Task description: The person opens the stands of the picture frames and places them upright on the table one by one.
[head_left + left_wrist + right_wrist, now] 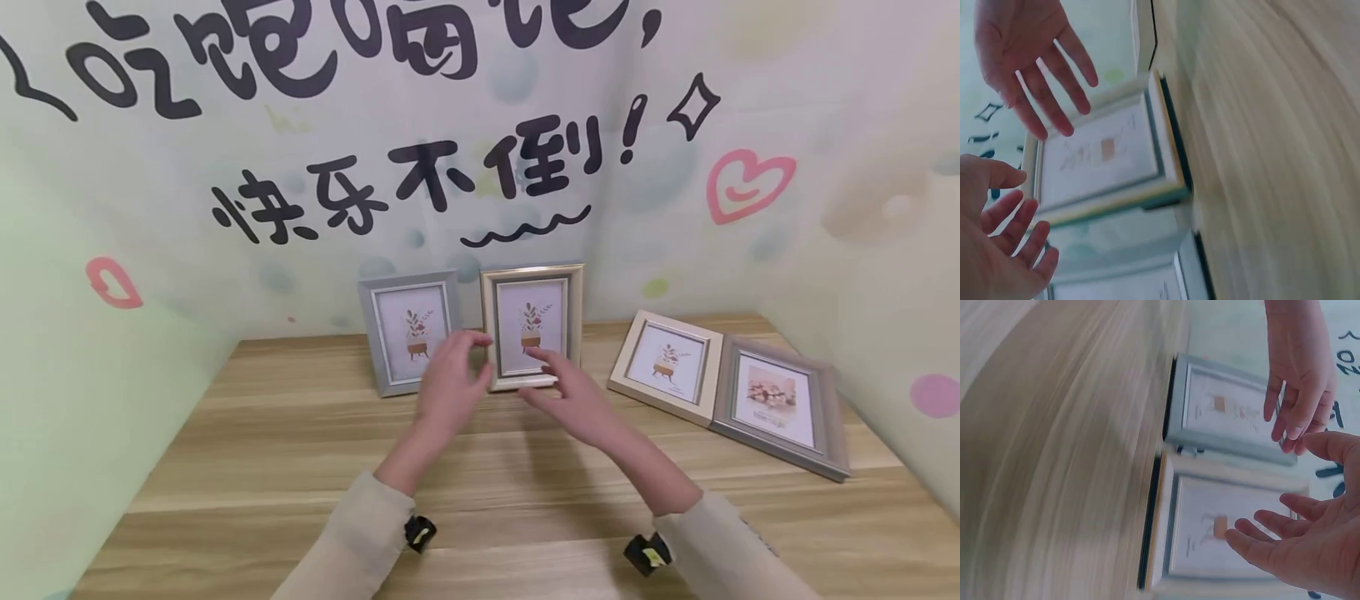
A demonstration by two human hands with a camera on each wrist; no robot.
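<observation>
Two picture frames stand upright against the back wall in the head view: a grey-blue one (405, 321) and, to its right, a champagne-gold one (528, 292). Both show a potted plant print. My left hand (452, 379) is raised in front of the gap between them, fingers loosely bent and holding nothing. Over the lower right part of the gold frame reaches my right hand (576, 404), its fingers spread and slightly curved. Both wrist views show bare palms, with the left hand (1007, 240) and right hand (1310, 534) apart from the gold frame (1235, 528).
A cream picture frame (667, 367) and a brown-grey one (780, 404) lie side by side on the right of the wooden table (300, 450). Behind the table hangs a printed wall cloth (330, 275) with black lettering. Side walls bound the table left and right.
</observation>
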